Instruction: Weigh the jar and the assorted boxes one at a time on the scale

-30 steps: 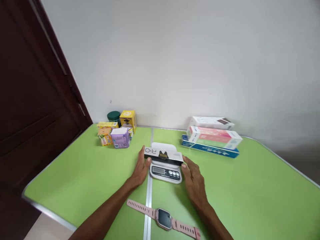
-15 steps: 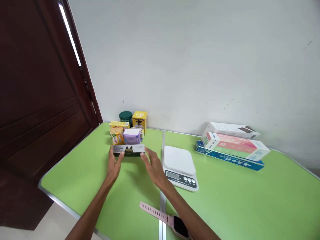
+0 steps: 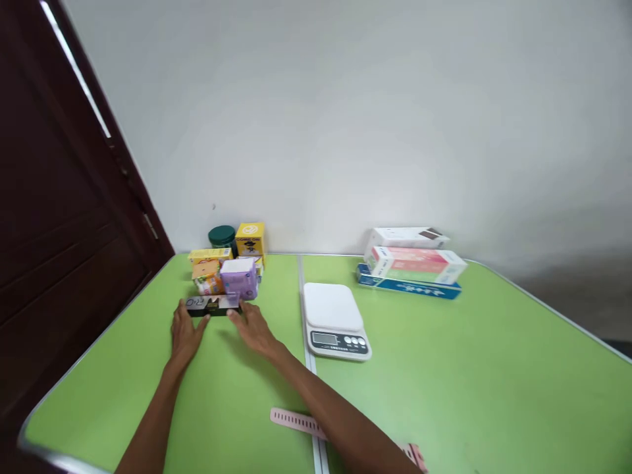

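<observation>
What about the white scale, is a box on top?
No, the scale is bare, and the left hand and right hand hold the dark box.

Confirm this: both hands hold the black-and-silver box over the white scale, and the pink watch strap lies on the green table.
Not over the white scale: the head view shows the left hand and right hand holding the black-and-silver box in front of the purple pack. The pink watch strap does lie on the green table.

Both hands (image 3: 218, 328) on black-and-silver box (image 3: 212, 305).
</observation>
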A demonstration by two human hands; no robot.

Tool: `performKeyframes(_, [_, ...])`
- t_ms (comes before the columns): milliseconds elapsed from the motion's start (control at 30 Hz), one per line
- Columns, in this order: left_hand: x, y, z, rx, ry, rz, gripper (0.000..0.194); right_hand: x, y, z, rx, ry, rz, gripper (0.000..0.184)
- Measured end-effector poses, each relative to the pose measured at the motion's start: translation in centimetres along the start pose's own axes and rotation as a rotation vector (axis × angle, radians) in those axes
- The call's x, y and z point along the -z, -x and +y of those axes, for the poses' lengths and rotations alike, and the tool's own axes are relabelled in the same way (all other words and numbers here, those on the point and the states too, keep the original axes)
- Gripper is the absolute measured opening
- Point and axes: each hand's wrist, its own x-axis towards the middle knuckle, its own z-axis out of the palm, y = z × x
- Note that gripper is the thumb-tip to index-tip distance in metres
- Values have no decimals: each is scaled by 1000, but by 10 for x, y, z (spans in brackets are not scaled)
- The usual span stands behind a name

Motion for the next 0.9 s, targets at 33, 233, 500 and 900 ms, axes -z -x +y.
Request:
performKeyframes(33, [1,0,0,-7,-6,11,97,5,5,-3,-25,21,-36,46])
performKeyframes(233, [14,15,13,-46,26,175,114,81,60,-12,212,40,48,62])
performKeyframes(500, [-21,51,153,-442,218,268,93,271,120,106,-101,256,1003,52])
performKeyframes(900, [-195,61,395,-353,417,-668,93,357,95,225,-410,120,1223,91])
